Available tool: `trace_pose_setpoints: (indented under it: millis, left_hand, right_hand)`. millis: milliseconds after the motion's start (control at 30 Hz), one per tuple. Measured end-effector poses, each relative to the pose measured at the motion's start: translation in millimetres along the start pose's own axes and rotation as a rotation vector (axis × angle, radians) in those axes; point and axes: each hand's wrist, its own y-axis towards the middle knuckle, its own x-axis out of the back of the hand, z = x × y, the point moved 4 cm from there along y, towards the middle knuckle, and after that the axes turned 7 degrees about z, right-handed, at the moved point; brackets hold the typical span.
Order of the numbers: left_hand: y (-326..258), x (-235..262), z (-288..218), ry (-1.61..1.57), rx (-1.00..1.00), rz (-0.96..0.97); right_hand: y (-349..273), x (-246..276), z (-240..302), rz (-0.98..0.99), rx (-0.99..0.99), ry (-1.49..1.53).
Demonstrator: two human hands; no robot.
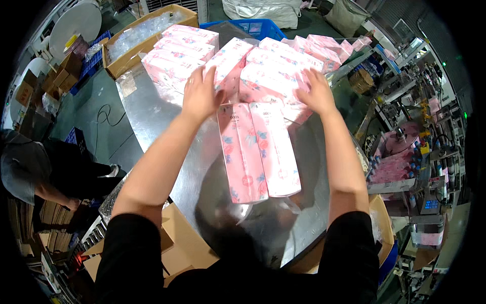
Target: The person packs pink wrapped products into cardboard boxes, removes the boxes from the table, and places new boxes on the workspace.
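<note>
Far left there's a co-worker (23,167) in a grey top, then an open brown cardboard box (121,67) of clear plastic (147,34), upper left. Bare left hand (200,93), upper centre, fingers spread, right by a pile of pink-and-white floral brick-shaped packs (271,78); can't tell if it's touching. Two matching packs (260,152) lie side by side mid-frame on a shiny metal table (147,114). Bare right hand (317,93)'s spread too, at the pile's right side.
</note>
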Motion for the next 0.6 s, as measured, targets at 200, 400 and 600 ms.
trace_pose_setpoints:
  millis: [200,400,600]
  left_hand:
    - [52,-62,26,0.428,0.310,0.572]
    - [22,-37,26,0.361,0.373,0.622]
    - [-102,34,31,0.343,0.273,0.601]
  right_hand:
    - [52,-63,-2,0.414,-0.246,-0.076]
    - [44,-58,-5,0.424,-0.197,-0.121]
    - [21,-37,-19,0.496,-0.371,-0.120]
